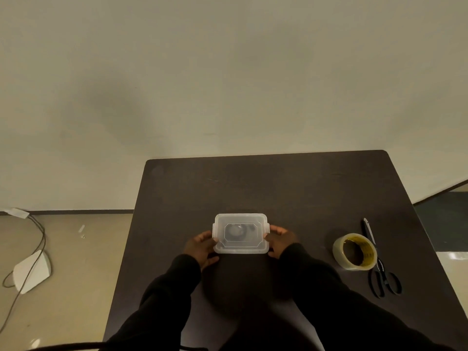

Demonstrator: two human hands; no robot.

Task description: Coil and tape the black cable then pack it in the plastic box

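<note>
Filling the lower middle of the view: dark brown table, far edge against a pale wall.

Sitting near the centre of that table, towards its near side: translucent plastic box, lid on, side clips at left and right ends.

Lying inside the box, seen dimly through the lid: black cable, coiled; tape on it too blurred to make out.

Pressing against the left end of the box: left hand, fingers spread and curved along the wall, thumb near the lid's corner, touching but not wrapped around it.

Pressing against the right end of the box: right hand, fingers likewise open and laid flat to the side by the clip, box caught between both palms rather than pinched in either.

Covering both arms: black sleeves.

Standing well to the right of the box, on its edge and tilted: roll of clear tape with yellow inner core.

Lying just right of the tape roll, partly behind it: black-handled scissors, blades pointing away towards the table's far side.

On the floor, far left of the box: white flat object with a thin dark cord trailing over it.
</note>
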